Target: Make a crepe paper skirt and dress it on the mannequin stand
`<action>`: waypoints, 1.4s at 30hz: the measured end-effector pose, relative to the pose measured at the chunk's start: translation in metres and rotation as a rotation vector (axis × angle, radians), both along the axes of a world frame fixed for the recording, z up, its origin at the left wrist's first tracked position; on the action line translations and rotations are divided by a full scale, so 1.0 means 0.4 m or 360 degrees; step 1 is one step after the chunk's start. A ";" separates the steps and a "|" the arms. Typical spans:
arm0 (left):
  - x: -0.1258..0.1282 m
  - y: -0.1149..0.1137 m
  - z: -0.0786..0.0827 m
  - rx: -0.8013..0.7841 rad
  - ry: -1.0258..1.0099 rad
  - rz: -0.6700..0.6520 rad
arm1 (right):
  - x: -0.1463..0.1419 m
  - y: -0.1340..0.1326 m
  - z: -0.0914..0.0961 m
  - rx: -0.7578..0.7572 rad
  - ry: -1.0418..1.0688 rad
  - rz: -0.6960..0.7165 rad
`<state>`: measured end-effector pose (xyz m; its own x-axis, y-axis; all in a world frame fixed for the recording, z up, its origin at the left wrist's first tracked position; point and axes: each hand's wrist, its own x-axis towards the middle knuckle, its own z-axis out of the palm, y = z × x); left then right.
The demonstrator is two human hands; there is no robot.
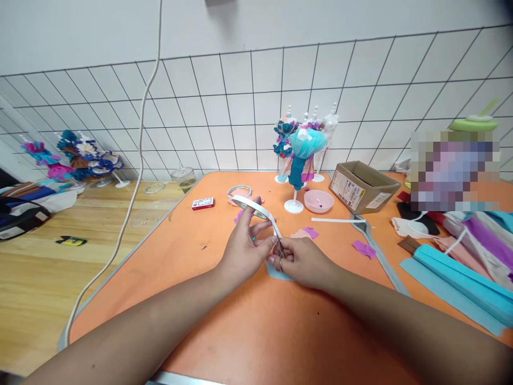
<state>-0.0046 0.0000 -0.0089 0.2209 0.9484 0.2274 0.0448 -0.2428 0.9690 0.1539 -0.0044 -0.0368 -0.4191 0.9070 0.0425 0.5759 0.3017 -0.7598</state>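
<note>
My left hand (245, 240) is closed on a roll of white tape (251, 204), its fingers through the ring. A strip of the tape runs down from the roll to my left thumb. My right hand (308, 261) grips small scissors (281, 263), with the blades up against the strip; whether they have cut it I cannot tell. Below both hands, a light blue paper piece (276, 271) lies on the orange table (240, 331), partly hidden. Just beyond stands a white doll stand (294, 205) with a dress form in turquoise crepe paper.
A pink bowl (319, 202) and a cardboard box (363, 187) stand at the back right. A white strip (339, 220) and purple scraps (364, 249) lie near. Blue crepe paper (460, 283) is at right, a small red box (203, 203) at left. A white cable (138, 160) hangs left.
</note>
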 end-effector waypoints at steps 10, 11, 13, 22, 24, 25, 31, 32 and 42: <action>0.003 0.003 0.008 0.0000 -0.0035 0.0007 | 0.007 0.000 0.011 -0.0062 -0.0015 0.0039; 0.002 0.003 0.007 0.0003 -0.0037 0.0001 | 0.007 -0.001 0.013 -0.0057 -0.0009 0.0046; 0.001 0.003 0.003 0.0011 -0.0020 -0.0006 | 0.007 -0.002 0.015 -0.0050 0.0003 0.0051; -0.003 0.007 -0.004 0.0042 0.0013 -0.0008 | 0.012 0.004 0.003 -0.0166 0.0073 0.0023; -0.003 0.007 -0.002 0.0038 0.0014 -0.0006 | 0.013 0.004 0.003 -0.0198 0.0062 -0.0002; -0.003 0.007 -0.001 0.0032 0.0011 -0.0007 | 0.013 0.004 0.004 -0.0204 0.0051 -0.0010; 0.001 0.005 0.004 0.0022 -0.0022 0.0004 | 0.008 -0.002 0.011 -0.0202 0.0072 -0.0020; 0.002 0.005 0.004 0.0016 -0.0035 0.0007 | 0.006 -0.004 0.011 -0.0189 0.0096 -0.0020; 0.001 0.003 -0.006 0.0039 -0.0073 -0.0021 | -0.007 -0.012 0.026 -0.0268 0.0201 0.0026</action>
<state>-0.0043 0.0014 -0.0112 0.2222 0.9395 0.2606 -0.0026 -0.2667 0.9638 0.1512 -0.0091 -0.0263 -0.4345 0.8989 -0.0557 0.4688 0.1729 -0.8662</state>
